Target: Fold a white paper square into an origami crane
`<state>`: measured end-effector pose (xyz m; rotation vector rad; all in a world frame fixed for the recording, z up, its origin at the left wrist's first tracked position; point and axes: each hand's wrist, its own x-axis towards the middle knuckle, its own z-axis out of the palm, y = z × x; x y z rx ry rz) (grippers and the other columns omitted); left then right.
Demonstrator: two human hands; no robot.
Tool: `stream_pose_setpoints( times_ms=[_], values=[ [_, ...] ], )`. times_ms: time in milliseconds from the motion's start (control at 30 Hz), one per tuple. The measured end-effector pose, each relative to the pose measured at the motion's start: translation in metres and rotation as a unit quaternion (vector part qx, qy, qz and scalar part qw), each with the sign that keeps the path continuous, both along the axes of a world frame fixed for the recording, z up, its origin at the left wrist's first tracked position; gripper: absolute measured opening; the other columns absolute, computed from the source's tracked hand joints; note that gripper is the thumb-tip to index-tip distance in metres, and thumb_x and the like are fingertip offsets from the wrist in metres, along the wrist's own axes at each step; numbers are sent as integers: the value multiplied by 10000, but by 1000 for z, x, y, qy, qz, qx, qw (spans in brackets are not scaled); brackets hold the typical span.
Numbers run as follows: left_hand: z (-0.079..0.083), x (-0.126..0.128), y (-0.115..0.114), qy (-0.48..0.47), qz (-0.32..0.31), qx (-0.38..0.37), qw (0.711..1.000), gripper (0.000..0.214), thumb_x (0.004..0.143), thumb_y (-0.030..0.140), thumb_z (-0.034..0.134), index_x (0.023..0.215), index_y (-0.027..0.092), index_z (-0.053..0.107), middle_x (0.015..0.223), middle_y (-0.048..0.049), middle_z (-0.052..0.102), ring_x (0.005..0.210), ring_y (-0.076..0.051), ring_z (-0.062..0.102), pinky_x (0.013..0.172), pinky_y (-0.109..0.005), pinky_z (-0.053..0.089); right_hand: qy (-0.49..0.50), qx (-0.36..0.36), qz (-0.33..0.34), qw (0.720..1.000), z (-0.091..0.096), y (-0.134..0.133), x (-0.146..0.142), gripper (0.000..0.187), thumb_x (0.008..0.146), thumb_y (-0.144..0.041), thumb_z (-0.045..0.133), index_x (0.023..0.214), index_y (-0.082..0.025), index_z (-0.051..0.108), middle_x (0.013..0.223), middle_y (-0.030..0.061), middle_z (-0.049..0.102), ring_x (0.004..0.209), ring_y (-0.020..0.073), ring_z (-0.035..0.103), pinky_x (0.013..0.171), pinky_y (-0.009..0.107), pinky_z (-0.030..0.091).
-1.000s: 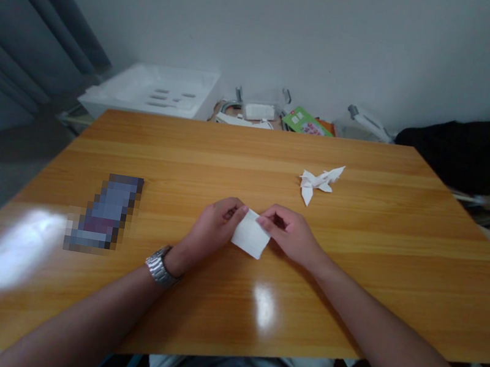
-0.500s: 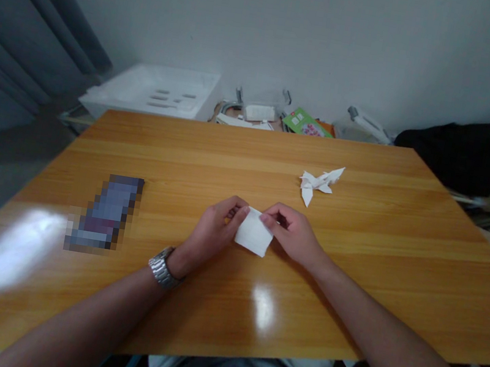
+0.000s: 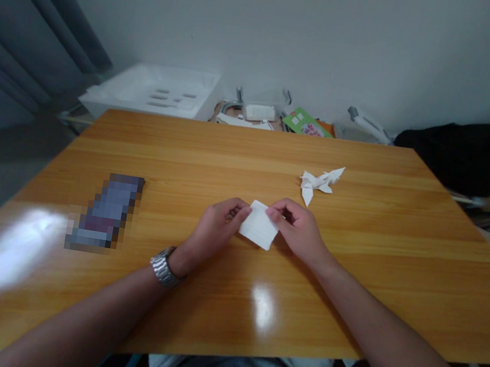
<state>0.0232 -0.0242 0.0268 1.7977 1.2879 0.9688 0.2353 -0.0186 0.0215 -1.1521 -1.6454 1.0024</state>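
Note:
A small, roughly square piece of white paper (image 3: 259,227) is held over the middle of the wooden table (image 3: 210,165). My left hand (image 3: 218,224) pinches its left edge between thumb and fingers, and a metal watch (image 3: 165,266) is on that wrist. On the paper's upper right edge, my right hand (image 3: 297,229) has its thumb on top and the fingers curled behind. Whether the sheet is folded in layers I cannot tell. Beyond my right hand lies a folded white paper figure (image 3: 319,184) with pointed ends.
A phone-like dark slab (image 3: 108,211), blurred by pixels, lies on the left of the table. Behind the far edge are a white plastic tray (image 3: 149,84), a green booklet (image 3: 303,122) and assorted small items. Black cloth (image 3: 459,152) lies at the far right.
The paper has shifted slightly up and to the right and is turned a little. My right hand has moved slightly up and right with it; my left hand has barely moved.

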Motion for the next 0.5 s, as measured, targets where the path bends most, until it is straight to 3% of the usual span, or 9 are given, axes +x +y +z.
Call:
stream_pose_setpoints(
  times_ms=[167,333,500],
  values=[
    [-6,-3,3,1,-31,-18,999,318,993,406,549,848,159,687,751,-10,686,661,-126,584,595,-218,424,15,4,-17,1000,-3,5,3,222,943,-398,653,845,-199,674,762,11,674,693,155,596,629,278,443],
    [-7,-4,5,11,-21,-17,1000,344,989,446,560,824,166,672,701,2,667,624,-121,569,575,-220,402,14,-3,-22,1000,-1,6,3,241,934,-427,661,858,-199,687,777,19,689,704,163,606,635,286,456],
    [-7,-5,2,50,-44,-12,998,419,1024,466,475,778,169,637,663,11,629,602,-121,549,564,-226,377,13,-2,-38,999,0,7,4,256,932,-437,659,849,-197,687,770,18,683,696,159,596,638,286,457]
  ],
)
